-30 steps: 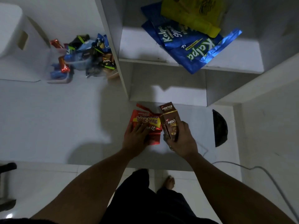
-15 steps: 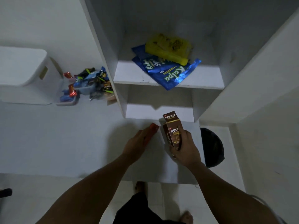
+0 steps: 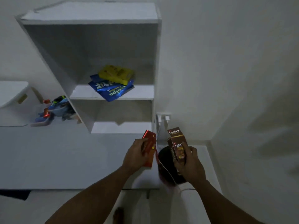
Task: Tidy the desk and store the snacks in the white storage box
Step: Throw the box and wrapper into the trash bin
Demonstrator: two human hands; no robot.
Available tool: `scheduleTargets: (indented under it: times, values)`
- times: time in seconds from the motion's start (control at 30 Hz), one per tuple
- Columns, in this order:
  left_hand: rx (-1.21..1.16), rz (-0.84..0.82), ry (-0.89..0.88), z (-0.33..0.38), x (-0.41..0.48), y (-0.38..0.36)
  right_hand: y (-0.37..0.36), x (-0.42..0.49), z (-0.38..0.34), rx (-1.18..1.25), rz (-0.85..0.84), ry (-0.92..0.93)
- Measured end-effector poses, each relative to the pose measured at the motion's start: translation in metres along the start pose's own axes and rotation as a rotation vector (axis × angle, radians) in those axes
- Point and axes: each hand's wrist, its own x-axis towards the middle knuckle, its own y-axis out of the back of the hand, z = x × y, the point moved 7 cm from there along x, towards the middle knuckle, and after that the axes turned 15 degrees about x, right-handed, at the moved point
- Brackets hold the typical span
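Grips red packet point(image 3: 150, 143) in left hand point(image 3: 135, 156), brown carton point(image 3: 177, 143) in right hand point(image 3: 191, 164); well right of white box point(image 3: 11, 91), nearer from left hand.

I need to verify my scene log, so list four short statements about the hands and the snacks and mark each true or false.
1. The left hand holds a red packet. True.
2. The right hand is empty. False: it grips a brown Nextar box.
3. A yellow packet lies on blue packets on the shelf. True.
4. The white storage box stands right of the shelf. False: it stands left of it, by a heap of snacks.
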Motion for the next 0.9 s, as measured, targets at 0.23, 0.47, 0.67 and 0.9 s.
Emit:
scheduleTargets:
  times: [0.23, 0.47, 0.67, 0.9]
  values:
    - [0.013, -0.066, -0.020, 0.078, 0.006, -0.058, 0.076, -0.005, 0.058, 0.065, 0.052, -0.076]
    - [0.060, -0.162, 0.019, 0.100, 0.040, -0.119, 0.086, 0.029, 0.103, 0.051, -0.042, -0.046]
    - [0.003, -0.183, 0.140, 0.094, 0.082, -0.166, 0.084, 0.088, 0.137, 0.062, -0.162, -0.118]
    - [-0.096, -0.180, 0.280, 0.092, 0.133, -0.202, 0.076, 0.156, 0.180, 0.038, -0.302, -0.229]
